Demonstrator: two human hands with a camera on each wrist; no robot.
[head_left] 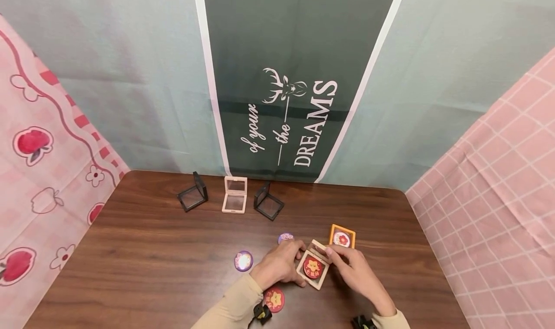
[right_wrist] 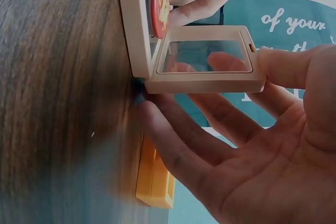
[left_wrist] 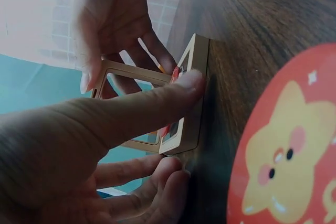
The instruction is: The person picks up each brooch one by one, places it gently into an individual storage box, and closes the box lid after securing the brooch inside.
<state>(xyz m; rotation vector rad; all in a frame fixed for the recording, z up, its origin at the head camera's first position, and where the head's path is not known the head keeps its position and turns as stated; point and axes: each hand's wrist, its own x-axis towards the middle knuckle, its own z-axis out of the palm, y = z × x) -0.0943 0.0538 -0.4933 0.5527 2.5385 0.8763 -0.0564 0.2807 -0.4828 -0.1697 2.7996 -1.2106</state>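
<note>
A beige hinged display case (head_left: 318, 283) lies on the table with its lid (right_wrist: 205, 83) raised and a clear film in each frame. In its base sits a round red badge (head_left: 312, 267) with a yellow star. My left hand (head_left: 284, 261) grips the base, thumb on one side and fingers on the other. With thumb and fingers, my right hand (head_left: 355, 273) holds the upright lid by its free edge. Beside my left wrist lies another red star badge (head_left: 274, 299). Just beyond the right hand is an orange case (head_left: 333, 233) with a flower badge (head_left: 342, 239) inside.
Toward the back of the brown table (head_left: 173, 266) stand a black case (head_left: 192, 197), a pale pink case (head_left: 234, 203) and another black case (head_left: 268, 206), all opened. A purple-rimmed badge (head_left: 243, 261) lies left of the hands, and a purple badge (head_left: 285, 237) is partly hidden behind the left hand.
</note>
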